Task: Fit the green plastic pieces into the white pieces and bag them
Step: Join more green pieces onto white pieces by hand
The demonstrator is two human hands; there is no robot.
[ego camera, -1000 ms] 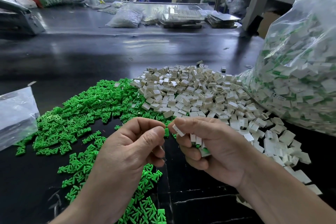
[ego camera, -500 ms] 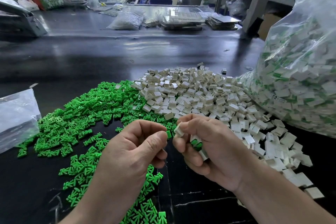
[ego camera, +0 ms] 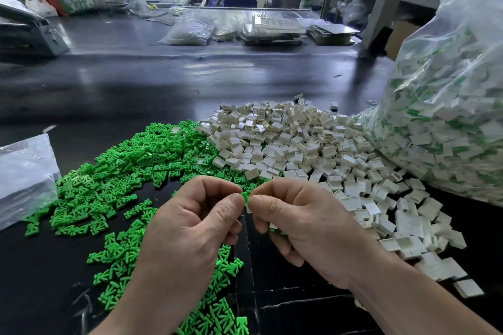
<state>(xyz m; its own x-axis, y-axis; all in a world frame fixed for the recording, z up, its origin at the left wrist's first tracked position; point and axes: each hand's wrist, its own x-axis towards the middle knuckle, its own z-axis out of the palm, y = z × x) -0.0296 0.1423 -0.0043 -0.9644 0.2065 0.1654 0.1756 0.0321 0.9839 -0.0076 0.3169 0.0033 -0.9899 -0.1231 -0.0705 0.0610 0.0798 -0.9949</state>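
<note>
Green pieces (ego camera: 122, 171): loose heap, left of worktop (ego camera: 136, 84).
Left hand (ego camera: 190, 226): pinches one green piece (ego camera: 245, 196).
Right hand (ego camera: 304, 226): pinches a white piece (ego camera: 248, 209) against it, mostly hidden.
White pieces (ego camera: 299, 149): heap, centre-right.
Bag (ego camera: 449, 130): far right, filled.
Handling: likely light, stiff, small; grip by the side edges.

no legible text, small label (ego camera: 414, 146) on clear bag (ego camera: 449, 84) too blurred to read

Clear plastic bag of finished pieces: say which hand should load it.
Right: the right hand holds assembled pieces and is nearer the clear plastic bag; the left hand pinches a green plastic piece.
</note>
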